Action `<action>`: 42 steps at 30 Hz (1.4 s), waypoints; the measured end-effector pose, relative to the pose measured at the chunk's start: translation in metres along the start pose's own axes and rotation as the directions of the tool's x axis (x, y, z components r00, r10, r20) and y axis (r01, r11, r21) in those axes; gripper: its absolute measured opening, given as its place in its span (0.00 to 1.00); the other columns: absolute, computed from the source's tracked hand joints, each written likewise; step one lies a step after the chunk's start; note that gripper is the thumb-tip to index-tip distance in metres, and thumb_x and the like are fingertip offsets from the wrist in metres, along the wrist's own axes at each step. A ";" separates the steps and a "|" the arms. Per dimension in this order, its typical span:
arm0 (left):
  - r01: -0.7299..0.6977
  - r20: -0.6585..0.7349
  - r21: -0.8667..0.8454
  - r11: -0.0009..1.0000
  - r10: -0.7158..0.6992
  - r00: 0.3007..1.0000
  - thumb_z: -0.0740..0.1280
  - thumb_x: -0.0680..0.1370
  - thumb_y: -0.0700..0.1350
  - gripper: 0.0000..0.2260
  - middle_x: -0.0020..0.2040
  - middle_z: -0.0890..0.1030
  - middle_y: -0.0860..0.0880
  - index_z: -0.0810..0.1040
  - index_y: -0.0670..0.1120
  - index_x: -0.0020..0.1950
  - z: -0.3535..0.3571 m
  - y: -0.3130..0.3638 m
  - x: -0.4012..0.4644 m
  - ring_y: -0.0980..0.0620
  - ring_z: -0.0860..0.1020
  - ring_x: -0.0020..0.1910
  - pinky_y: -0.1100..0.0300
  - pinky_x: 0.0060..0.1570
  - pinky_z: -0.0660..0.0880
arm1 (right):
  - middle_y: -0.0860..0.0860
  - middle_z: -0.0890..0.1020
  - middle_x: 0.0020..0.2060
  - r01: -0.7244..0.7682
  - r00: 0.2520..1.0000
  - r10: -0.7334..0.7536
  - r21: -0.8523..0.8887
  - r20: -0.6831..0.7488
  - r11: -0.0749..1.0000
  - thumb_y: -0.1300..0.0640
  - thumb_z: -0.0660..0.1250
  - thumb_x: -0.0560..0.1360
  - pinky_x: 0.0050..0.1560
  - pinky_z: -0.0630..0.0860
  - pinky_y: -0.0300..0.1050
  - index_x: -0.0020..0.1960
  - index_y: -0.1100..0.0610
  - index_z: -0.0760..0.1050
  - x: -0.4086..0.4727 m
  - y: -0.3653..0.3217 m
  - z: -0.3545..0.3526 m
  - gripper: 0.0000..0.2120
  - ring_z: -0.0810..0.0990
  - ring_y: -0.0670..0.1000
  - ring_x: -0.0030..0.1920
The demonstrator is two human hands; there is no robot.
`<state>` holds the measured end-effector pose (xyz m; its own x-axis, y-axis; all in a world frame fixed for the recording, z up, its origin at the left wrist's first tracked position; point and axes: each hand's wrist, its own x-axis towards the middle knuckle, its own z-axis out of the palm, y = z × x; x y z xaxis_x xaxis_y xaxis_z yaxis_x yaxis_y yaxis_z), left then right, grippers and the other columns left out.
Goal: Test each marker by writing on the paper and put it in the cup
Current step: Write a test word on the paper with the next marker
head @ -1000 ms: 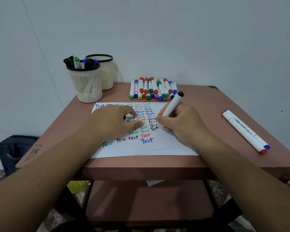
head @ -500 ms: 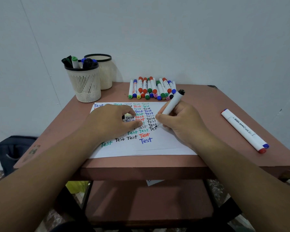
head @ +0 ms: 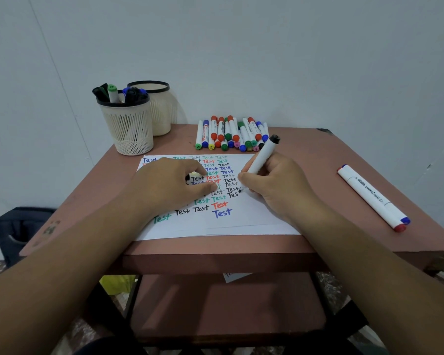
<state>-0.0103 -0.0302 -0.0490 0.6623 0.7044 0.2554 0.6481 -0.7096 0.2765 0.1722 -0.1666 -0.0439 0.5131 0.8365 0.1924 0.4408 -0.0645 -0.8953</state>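
Head view: at the bottom of the frame 2 bare forearms reach forward from the lower corners over the near edge of a reddish-brown table [head: 305, 139], with a lower shelf [head: 228, 303] under it and a dark bag [head: 13, 231] on the floor at the left edge. A white sheet of paper [head: 241, 224] lies flat in the middle of the frame, covered with the word "Test" in black, red, green and blue. The left hand [head: 164, 185] rests on the paper at centre left, fingers curled, with a small dark thing showing between thumb and forefinger that cannot be made out. The right hand [head: 274, 185], just right of centre, pinches a white marker [head: 260, 160] with a black end; the marker tilts up and to the right, and its black tip touches the paper beside an unfinished black "Tes". At the right of the frame, well apart from the paper, 2 long white markers [head: 369, 196] lie side by side, one with a blue end, one red. Beyond the paper, at upper centre, a pile of capped markers [head: 231, 134] lies against the wall [head: 267, 60]. At the upper left of the table stands a cream mesh cup [head: 127, 129] holding several markers, and just behind it to the right a second cup [head: 159, 114] with a black rim.
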 end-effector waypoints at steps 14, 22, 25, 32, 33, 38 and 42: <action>-0.012 0.005 0.008 1.000 0.012 1.000 0.61 0.71 0.75 0.24 0.34 0.70 0.60 0.77 0.64 0.60 0.000 -0.001 0.000 0.61 0.70 0.36 0.59 0.34 0.64 | 0.53 0.83 0.43 0.005 1.000 -0.005 -0.008 0.003 1.000 0.57 0.75 0.76 0.40 0.82 0.41 0.49 0.55 0.81 -0.002 -0.001 -0.001 0.04 0.80 0.46 0.40; -0.008 0.023 0.012 1.000 0.008 1.000 0.61 0.71 0.75 0.24 0.36 0.72 0.60 0.77 0.64 0.60 -0.002 0.001 -0.001 0.61 0.72 0.39 0.59 0.36 0.65 | 0.49 0.83 0.41 0.009 1.000 -0.008 -0.020 0.026 1.000 0.56 0.75 0.76 0.36 0.78 0.34 0.47 0.54 0.82 -0.002 -0.002 0.000 0.03 0.80 0.43 0.40; -0.009 0.026 0.024 1.000 0.009 1.000 0.60 0.72 0.75 0.24 0.36 0.72 0.60 0.77 0.64 0.60 -0.003 0.003 -0.002 0.61 0.72 0.38 0.59 0.35 0.66 | 0.48 0.82 0.40 0.003 1.000 -0.003 -0.022 0.023 1.000 0.58 0.75 0.76 0.38 0.78 0.37 0.47 0.55 0.82 -0.002 -0.003 0.000 0.03 0.80 0.44 0.40; -0.017 -0.012 -0.031 0.999 0.016 1.000 0.65 0.76 0.66 0.22 0.41 0.74 0.58 0.70 0.61 0.67 -0.005 0.005 -0.007 0.57 0.74 0.43 0.56 0.40 0.71 | 0.49 0.82 0.40 -0.006 1.000 0.006 -0.007 0.004 1.000 0.58 0.75 0.76 0.39 0.79 0.39 0.47 0.55 0.81 -0.002 -0.003 -0.001 0.03 0.79 0.44 0.39; -0.013 -0.027 -0.095 0.995 0.011 1.000 0.66 0.78 0.60 0.21 0.45 0.75 0.57 0.66 0.59 0.70 -0.005 0.005 -0.007 0.54 0.76 0.46 0.53 0.45 0.74 | 0.48 0.82 0.39 -0.015 1.000 0.015 0.034 -0.008 0.999 0.58 0.75 0.76 0.42 0.81 0.43 0.47 0.54 0.82 -0.002 -0.003 -0.002 0.03 0.79 0.44 0.40; -0.062 -0.086 -0.283 0.957 0.039 0.996 0.61 0.83 0.38 0.11 0.53 0.78 0.51 0.62 0.51 0.59 0.000 0.002 -0.005 0.55 0.77 0.49 0.67 0.47 0.73 | 0.51 0.85 0.43 -0.008 0.998 0.024 0.238 -0.064 0.971 0.61 0.78 0.74 0.46 0.84 0.45 0.53 0.51 0.79 0.000 -0.003 -0.003 0.12 0.85 0.49 0.44; -0.080 -0.111 -0.215 0.973 0.057 0.992 0.68 0.81 0.45 0.05 0.47 0.77 0.55 0.73 0.51 0.53 -0.003 0.004 -0.004 0.57 0.75 0.46 0.68 0.40 0.66 | 0.60 0.86 0.49 -0.021 0.999 0.032 0.423 -0.019 0.906 0.68 0.73 0.76 0.49 0.84 0.47 0.55 0.61 0.77 0.000 -0.005 -0.004 0.10 0.86 0.57 0.47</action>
<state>-0.0110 -0.0362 -0.0464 0.6522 0.6603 0.3724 0.4966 -0.7433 0.4482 0.1724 -0.1686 -0.0379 0.5413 0.8233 0.1710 0.0769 0.1541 -0.9851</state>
